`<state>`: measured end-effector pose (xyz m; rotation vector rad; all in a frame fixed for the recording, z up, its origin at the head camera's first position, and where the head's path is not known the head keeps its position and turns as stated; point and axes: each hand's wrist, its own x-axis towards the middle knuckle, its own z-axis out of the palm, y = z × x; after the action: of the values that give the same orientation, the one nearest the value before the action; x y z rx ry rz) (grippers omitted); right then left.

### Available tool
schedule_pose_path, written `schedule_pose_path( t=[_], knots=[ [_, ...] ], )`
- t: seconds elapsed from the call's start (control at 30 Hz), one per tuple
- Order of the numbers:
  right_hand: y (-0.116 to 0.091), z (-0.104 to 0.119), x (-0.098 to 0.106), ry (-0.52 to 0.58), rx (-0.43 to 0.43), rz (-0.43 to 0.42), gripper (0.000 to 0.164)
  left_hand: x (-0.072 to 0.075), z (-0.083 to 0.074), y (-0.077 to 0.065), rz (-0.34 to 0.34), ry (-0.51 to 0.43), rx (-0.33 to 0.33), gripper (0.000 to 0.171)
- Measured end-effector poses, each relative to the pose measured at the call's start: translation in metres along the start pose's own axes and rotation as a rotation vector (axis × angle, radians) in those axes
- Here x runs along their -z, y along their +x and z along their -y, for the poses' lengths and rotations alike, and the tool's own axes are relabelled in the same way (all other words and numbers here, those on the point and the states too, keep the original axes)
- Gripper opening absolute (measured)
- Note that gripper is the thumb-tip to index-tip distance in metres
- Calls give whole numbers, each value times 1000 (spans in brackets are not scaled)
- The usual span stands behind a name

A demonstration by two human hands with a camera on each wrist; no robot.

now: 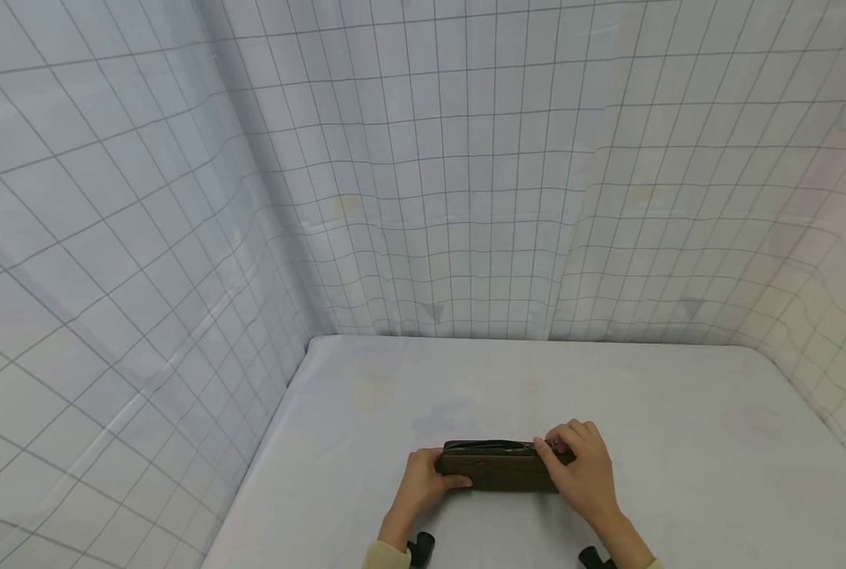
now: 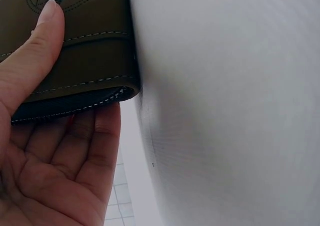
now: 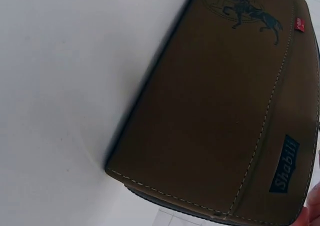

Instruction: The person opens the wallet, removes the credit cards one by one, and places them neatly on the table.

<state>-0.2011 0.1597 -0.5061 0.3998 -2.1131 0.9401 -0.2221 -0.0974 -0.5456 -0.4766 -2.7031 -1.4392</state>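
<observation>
- Wallet, brown, upright between both hands on the nearer part of the white table, zip edge uppermost.
- Clamped at the left end by the left hand, with thumb laid across the front face and fingers behind.
- Pinched along the zip edge, toward the right end, by the right hand; cannot tell whether by the pull or the rim.
- Parted in a dark gap along the zip, left of the right hand.
- Marked in front with a dark horse print, small red tag and "Shabili" label.
- Surrounded by white grid-lined sheets.
</observation>
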Motion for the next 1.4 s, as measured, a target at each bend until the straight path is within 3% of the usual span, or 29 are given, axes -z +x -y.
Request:
schedule_pose_path(
  t=[0.23, 0.57, 0.93, 1.27, 1.4],
  knots=[
    [0, 2, 4, 36, -165, 75, 37, 0, 0, 0, -3, 13, 5, 31],
    [0, -2, 13, 121, -277, 114, 35, 1, -1, -2, 8, -15, 21, 30],
    [-1, -5, 29, 75, -514, 203, 21, 1, -3, -2, 7, -10, 13, 31],
    [-3, -21, 44, 101, -678, 262, 23, 0, -2, -1, -1, -4, 8, 32],
    [-3, -29, 52, 135, -747, 328, 30, 0, -1, -1, -3, 5, 2, 32]
  ],
)
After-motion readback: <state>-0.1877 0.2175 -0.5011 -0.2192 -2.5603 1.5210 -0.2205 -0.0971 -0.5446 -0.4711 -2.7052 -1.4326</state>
